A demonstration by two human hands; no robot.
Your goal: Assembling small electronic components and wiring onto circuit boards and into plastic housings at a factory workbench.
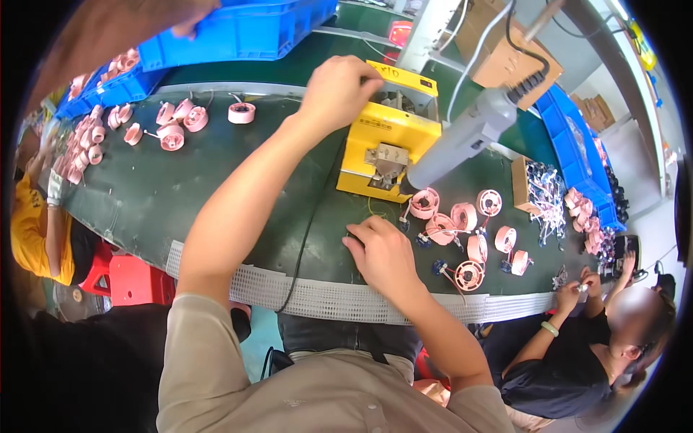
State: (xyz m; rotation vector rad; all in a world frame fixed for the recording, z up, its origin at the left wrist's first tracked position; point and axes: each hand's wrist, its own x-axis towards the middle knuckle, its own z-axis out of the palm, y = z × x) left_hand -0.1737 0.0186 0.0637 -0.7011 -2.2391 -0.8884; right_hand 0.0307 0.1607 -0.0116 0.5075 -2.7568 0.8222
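Note:
My left hand (338, 92) is closed, its curled fingertips at the upper left edge of a yellow bench machine (393, 130); anything in them is hidden. A metal block (390, 157) sits on the machine's front. In front of it, my right hand (384, 257) hovers low over or rests on the green table (216, 180), fingers bent and thumb a little apart, with nothing visible between them. Thin yellowish wire (375, 209) lies just beyond its fingertips. Right of it are several pink ring-shaped parts (440, 227) with wires and small blue pieces.
A grey tool (462, 141) slants beside the machine. More pink parts (173, 136) lie on the left. Another person's arm (115, 36) reaches to a blue bin (238, 32). A cardboard box (525, 184) of wired pieces stands right, near a co-worker (567, 368). A black cable (307, 238) crosses the table.

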